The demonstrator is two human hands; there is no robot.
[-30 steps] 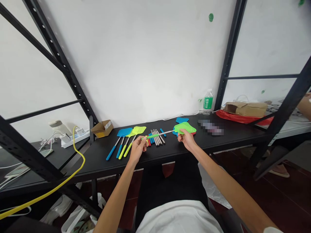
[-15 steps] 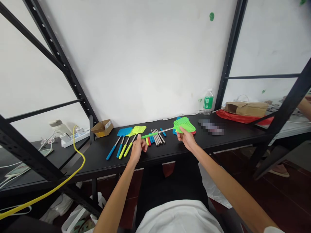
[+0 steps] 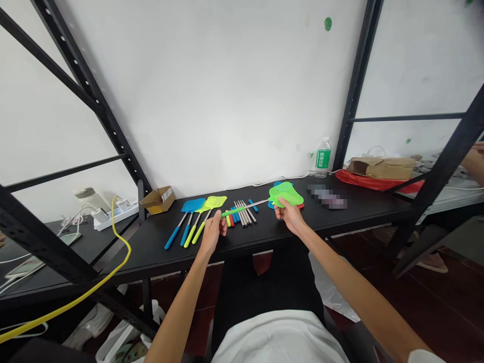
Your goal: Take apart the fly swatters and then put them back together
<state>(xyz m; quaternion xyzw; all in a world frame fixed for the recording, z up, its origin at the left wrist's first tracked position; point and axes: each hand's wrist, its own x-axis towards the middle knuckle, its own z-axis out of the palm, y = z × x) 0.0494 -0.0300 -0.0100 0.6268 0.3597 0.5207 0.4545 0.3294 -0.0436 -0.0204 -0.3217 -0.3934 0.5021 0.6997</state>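
I hold a green fly swatter (image 3: pixel 282 193) across the black table (image 3: pixel 340 217) with both hands. My left hand (image 3: pixel 214 229) is closed on its green handle end. My right hand (image 3: pixel 289 214) pinches the lower edge of the green mesh head, which is tilted up off the table. A thin metal rod joins handle and head. Under the head lie blue and red swatter heads (image 3: pixel 279 184). Several loose metal rods with coloured grips (image 3: pixel 242 213) lie just behind the rod. Left of my left hand lie finished swatters, blue (image 3: pixel 188 214) and yellow-green (image 3: pixel 212 205).
A small open cardboard box (image 3: pixel 158 198) sits at the back left, a green-labelled water bottle (image 3: pixel 323 158) at the back right. Black rack posts frame the table. A power strip (image 3: pixel 113 214) and yellow cable (image 3: pixel 121 237) are at left. Another person's arm (image 3: pixel 474 161) shows at far right.
The swatter's mesh head has lifted and tilted up from flat on the pile. My left hand has shifted slightly along the handle. Both hands keep their grip.
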